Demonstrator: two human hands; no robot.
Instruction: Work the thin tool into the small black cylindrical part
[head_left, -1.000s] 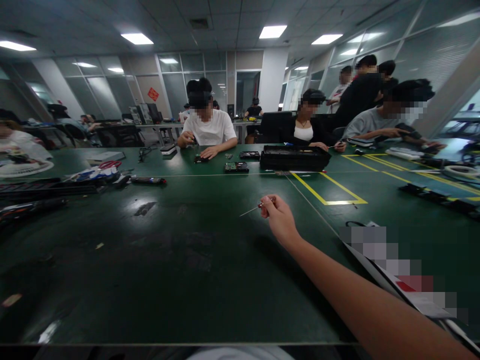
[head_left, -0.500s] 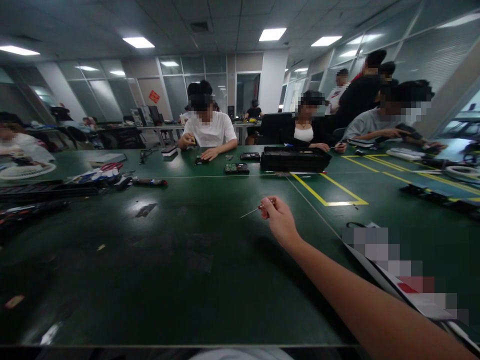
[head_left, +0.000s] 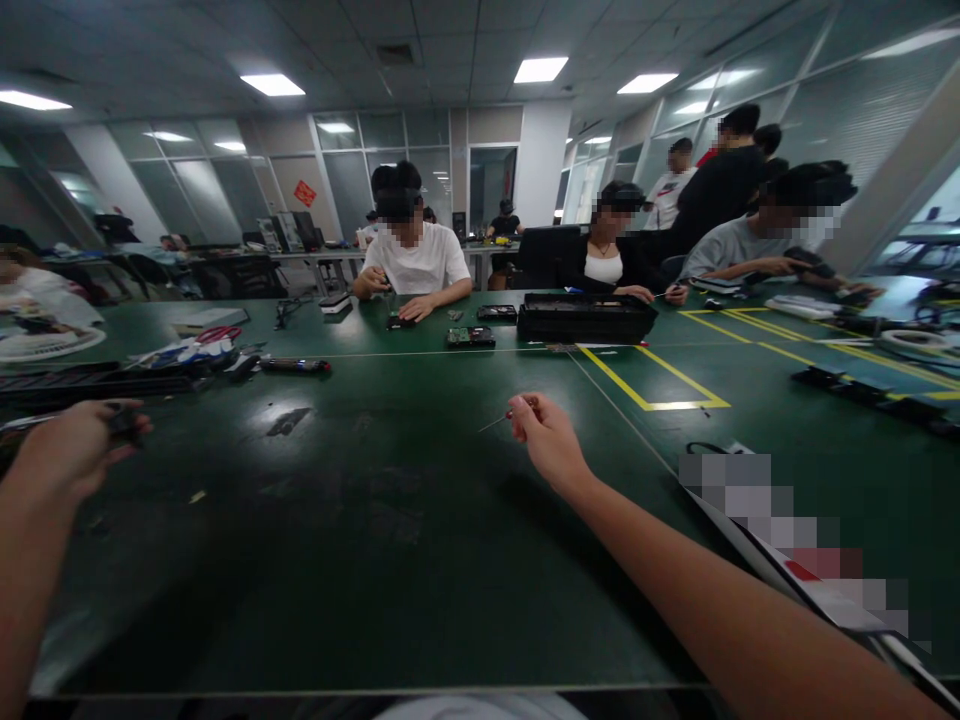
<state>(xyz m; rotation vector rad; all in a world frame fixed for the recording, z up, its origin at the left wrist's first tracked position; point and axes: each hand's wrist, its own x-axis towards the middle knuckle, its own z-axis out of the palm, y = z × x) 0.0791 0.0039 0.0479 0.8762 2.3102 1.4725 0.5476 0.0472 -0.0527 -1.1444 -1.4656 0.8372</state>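
Observation:
My right hand (head_left: 547, 432) is closed around a slim screwdriver (head_left: 493, 424), held above the middle of the green table (head_left: 315, 580). Its thin metal shaft points left, and a bit of red handle shows at my fingertips. At the far left, my left hand (head_left: 69, 445) is over the table with its fingers closed on a small black part (head_left: 126, 424). Blur hides what kind of part it is. Beneath and behind that hand lie long black pieces (head_left: 97, 383).
Across the table sit a long black casing (head_left: 589, 318) and a green circuit board (head_left: 471, 337). Pliers with red handles (head_left: 219, 335) and a dark pen-like tool (head_left: 295, 366) lie left. Co-workers sit opposite. A white sheet (head_left: 814, 570) lies right.
My left hand has come into view from the left, carrying the small black part. My right hand still holds the screwdriver in nearly the same place.

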